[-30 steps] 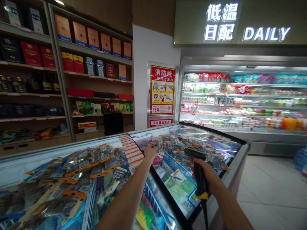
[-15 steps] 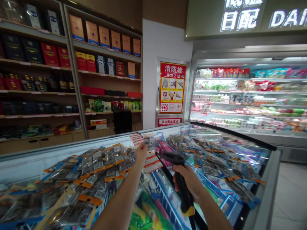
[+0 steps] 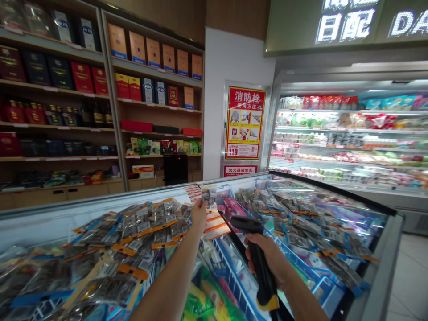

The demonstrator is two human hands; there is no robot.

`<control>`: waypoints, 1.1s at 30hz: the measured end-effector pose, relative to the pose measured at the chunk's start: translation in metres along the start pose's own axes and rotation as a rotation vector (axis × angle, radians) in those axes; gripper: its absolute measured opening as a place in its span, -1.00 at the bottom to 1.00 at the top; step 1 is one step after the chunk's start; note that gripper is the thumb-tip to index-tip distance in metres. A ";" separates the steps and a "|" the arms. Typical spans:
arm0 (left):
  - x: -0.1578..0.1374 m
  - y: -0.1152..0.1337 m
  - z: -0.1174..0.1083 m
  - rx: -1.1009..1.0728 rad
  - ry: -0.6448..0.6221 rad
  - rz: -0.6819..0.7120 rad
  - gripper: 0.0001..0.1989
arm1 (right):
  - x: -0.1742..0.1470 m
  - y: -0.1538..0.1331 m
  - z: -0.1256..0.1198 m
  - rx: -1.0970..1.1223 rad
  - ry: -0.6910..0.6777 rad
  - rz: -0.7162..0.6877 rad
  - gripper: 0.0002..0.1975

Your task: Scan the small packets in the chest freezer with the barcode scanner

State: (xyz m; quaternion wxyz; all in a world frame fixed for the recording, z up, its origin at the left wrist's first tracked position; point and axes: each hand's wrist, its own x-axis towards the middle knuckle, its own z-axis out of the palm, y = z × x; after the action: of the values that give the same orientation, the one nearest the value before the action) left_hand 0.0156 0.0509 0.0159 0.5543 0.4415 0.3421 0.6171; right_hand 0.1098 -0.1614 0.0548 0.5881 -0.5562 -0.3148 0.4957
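My left hand (image 3: 199,212) reaches forward over the freezer and pinches a small clear packet (image 3: 209,198) with a printed label facing me. In my right hand (image 3: 264,252) is a black barcode scanner (image 3: 259,263) with a yellow band near its base, its head pointing left toward the packet. Orange-and-white striped price labels (image 3: 214,224) lie on the freezer glass just below the packet. Left of my arm, dark snack packets (image 3: 133,225) with orange and blue edges are piled on the glass. More such packets (image 3: 301,220) lie to the right.
Blue wire baskets (image 3: 234,278) with colourful bags stand inside the chest freezer. Its grey rim (image 3: 384,267) runs along the right. Behind are wooden shelves of boxes (image 3: 154,93), a red fire-hydrant poster (image 3: 244,122) and a lit refrigerated display (image 3: 347,138).
The view has turned slightly left, so the scene sits farther right. My left hand still pinches the packet and my right still grips the scanner, both in nearly the same places.
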 end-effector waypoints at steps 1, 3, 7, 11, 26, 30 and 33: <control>-0.001 0.002 0.001 0.008 0.006 -0.026 -0.78 | 0.001 0.001 0.000 -0.008 0.002 -0.012 -0.78; -0.004 0.004 0.002 0.018 0.014 -0.065 -0.78 | 0.001 0.001 -0.001 -0.020 0.001 -0.025 -0.79; -0.004 0.004 0.003 -0.021 -0.007 -0.085 -0.77 | -0.001 -0.001 -0.003 -0.006 -0.009 -0.032 -0.79; -0.002 0.001 0.001 -0.029 -0.043 -0.041 -0.76 | -0.004 -0.003 -0.003 0.016 -0.039 -0.007 -0.79; 0.002 -0.004 -0.004 0.006 -0.019 -0.036 -0.69 | -0.004 -0.005 -0.009 0.032 -0.048 0.120 -0.79; 0.004 -0.006 -0.004 0.039 -0.010 -0.024 -0.68 | -0.002 -0.003 -0.010 0.025 -0.066 0.096 -0.79; 0.004 -0.007 -0.005 0.048 -0.002 0.005 -0.70 | -0.001 -0.004 -0.010 0.030 -0.059 0.098 -0.79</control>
State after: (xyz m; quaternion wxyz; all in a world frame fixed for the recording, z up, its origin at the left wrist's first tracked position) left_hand 0.0139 0.0567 0.0082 0.5424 0.4561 0.3550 0.6097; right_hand 0.1192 -0.1655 0.0573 0.5619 -0.5471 -0.2968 0.5448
